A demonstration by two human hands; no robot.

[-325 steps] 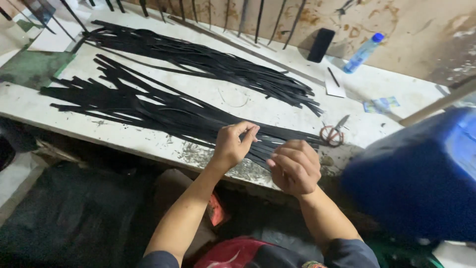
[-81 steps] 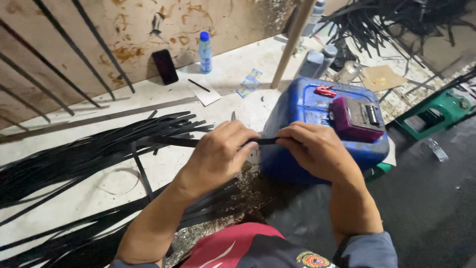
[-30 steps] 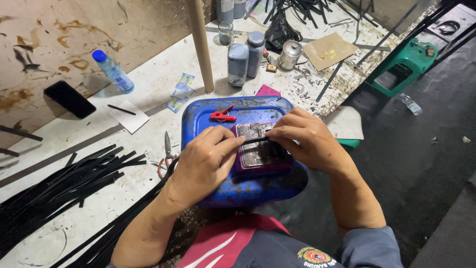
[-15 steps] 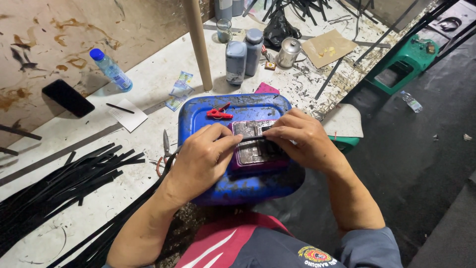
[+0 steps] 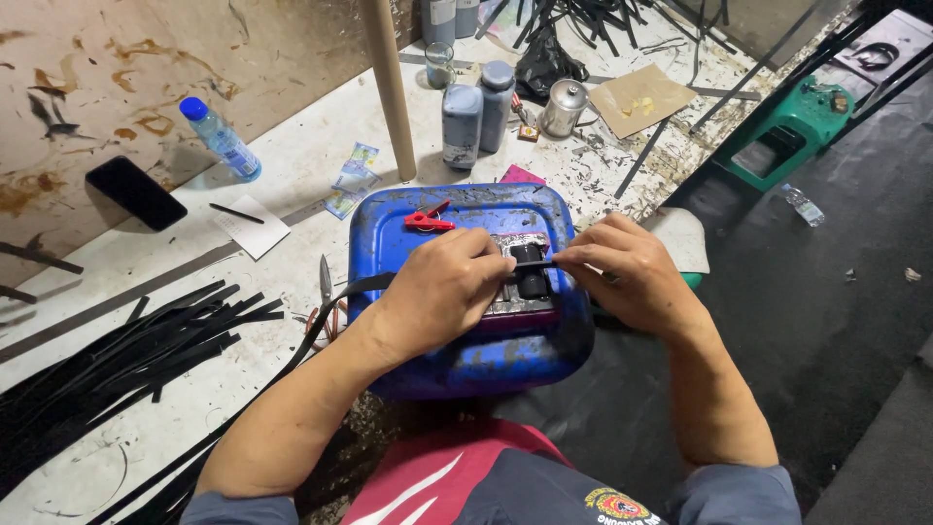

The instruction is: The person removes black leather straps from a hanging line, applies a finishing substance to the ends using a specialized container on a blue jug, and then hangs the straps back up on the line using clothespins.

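Nearest the camera, my two forearms reach out over a red and dark shirt front, both hands meeting on top of a blue plastic drum point(image 5: 466, 340) that stands against the edge of the tabletop point(image 5: 292, 185). My left hand point(image 5: 437, 297) rests knuckles-up on the drum with its fingers pinched on a thin black strip point(image 5: 335, 311), which trails back off the drum's left side toward the tabletop. My right hand point(image 5: 627, 277) grips the same strip's far end between thumb and forefinger, so the strip is pulled taut across a small metal device with a black part point(image 5: 525, 272) sitting on the drum's top (the drum seems to serve as a low stand that keeps the work close to my body). A red clip point(image 5: 425, 220) lies on the drum just beyond my left hand.

Left of the drum, a pair of scissors point(image 5: 326, 292) lies on the tabletop within easy reach, and beyond it a heap of black strips point(image 5: 117, 360) fans out. Farther back are a slip of paper with a pen point(image 5: 248, 222), a dark phone point(image 5: 136, 192) and a clear bottle with a blue cap point(image 5: 219, 138). A wooden post point(image 5: 389, 83) rises behind the drum, with two grey bottles point(image 5: 476, 117) and a small metal pot point(image 5: 564, 105) past it. On the dark floor to the right sits a green machine point(image 5: 787, 131).
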